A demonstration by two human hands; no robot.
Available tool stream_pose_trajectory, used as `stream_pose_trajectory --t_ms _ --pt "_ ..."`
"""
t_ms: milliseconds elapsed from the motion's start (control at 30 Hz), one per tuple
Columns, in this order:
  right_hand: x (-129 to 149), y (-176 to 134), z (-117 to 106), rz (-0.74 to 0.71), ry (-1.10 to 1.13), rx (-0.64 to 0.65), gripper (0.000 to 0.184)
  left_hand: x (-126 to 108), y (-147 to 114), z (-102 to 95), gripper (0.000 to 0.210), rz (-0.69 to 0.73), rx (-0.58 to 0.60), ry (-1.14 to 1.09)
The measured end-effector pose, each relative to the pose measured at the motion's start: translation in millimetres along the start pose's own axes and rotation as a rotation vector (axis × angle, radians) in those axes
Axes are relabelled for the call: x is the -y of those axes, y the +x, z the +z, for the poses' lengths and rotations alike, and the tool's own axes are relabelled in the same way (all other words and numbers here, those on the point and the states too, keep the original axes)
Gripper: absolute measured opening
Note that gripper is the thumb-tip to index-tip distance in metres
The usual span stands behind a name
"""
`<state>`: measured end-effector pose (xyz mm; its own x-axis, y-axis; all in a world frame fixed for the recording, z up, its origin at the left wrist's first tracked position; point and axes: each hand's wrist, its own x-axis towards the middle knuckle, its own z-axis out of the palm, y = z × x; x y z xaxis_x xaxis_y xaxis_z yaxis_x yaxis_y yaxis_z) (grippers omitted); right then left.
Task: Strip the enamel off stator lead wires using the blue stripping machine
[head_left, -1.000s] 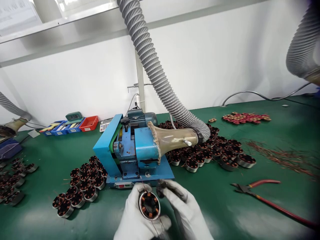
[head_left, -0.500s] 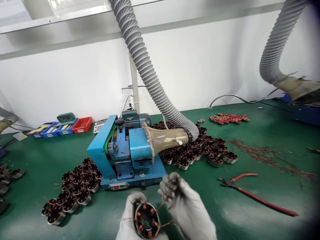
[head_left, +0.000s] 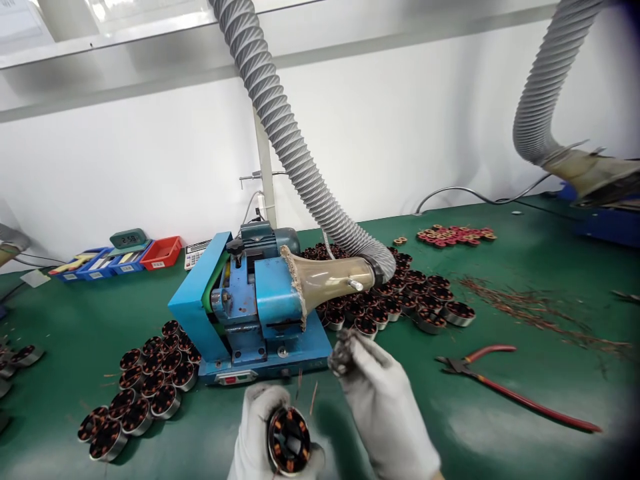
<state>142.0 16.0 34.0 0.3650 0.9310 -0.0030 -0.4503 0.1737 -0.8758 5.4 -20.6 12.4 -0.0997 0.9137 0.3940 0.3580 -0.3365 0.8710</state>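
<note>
My left hand (head_left: 255, 427), in a white glove with darkened fingertips, is closed round a motor stator (head_left: 289, 441), a metal ring with copper windings inside. Its open face is turned up toward me. Thin copper wire ends (head_left: 313, 399) stick up above it. To the right, my gloved right hand (head_left: 383, 407) is raised, apart from the stator, with its blackened fingers curled together in a pinch. Whatever lies between those fingertips is hidden. Just beyond both hands stands a blue belt-driven machine (head_left: 280, 293) with a translucent funnel (head_left: 335, 277).
Red-handled cutting pliers (head_left: 520, 393) lie at right, below loose copper wires (head_left: 530, 310). Finished-looking stators stand in groups left (head_left: 150, 393) and behind the machine (head_left: 415, 300). A grey hose (head_left: 295, 147) hangs to the funnel. Small bins (head_left: 163, 253) line the back left.
My right hand has moved slightly right and away from the stator, and the wires no longer reach toward it. My left hand has shifted a little left, with the stator turned.
</note>
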Motion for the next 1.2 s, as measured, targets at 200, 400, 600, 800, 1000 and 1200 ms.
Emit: stream_pose_trajectory --t_ms 200,400,600,800,1000,1200 --pt "-44.0 -14.3 3.0 -0.444 -0.583 0.184 0.022 19.2 17.5 11.2 0.041 -0.168 0.088 -0.128" --pt "-60.1 13.3 15.9 -0.212 -0.599 0.275 0.025 39.1 39.9 35.8 0.047 -0.354 0.026 -0.328" --pt "-62.8 28.3 20.2 -0.179 -0.616 0.28 0.029 43.1 57.7 42.7 0.037 -0.27 0.049 -0.289" --pt "-58.0 27.3 21.8 -0.14 -0.66 0.287 0.031 42.2 55.9 45.0 0.039 -0.326 0.04 -0.338" --pt "-47.8 29.1 24.5 -0.121 -0.689 0.297 0.031 35.2 59.3 45.8 0.04 -0.371 0.01 -0.355" --pt "-46.3 30.9 26.3 -0.11 -0.651 0.295 0.031 31.5 63.8 47.1 0.039 -0.35 -0.006 -0.312"
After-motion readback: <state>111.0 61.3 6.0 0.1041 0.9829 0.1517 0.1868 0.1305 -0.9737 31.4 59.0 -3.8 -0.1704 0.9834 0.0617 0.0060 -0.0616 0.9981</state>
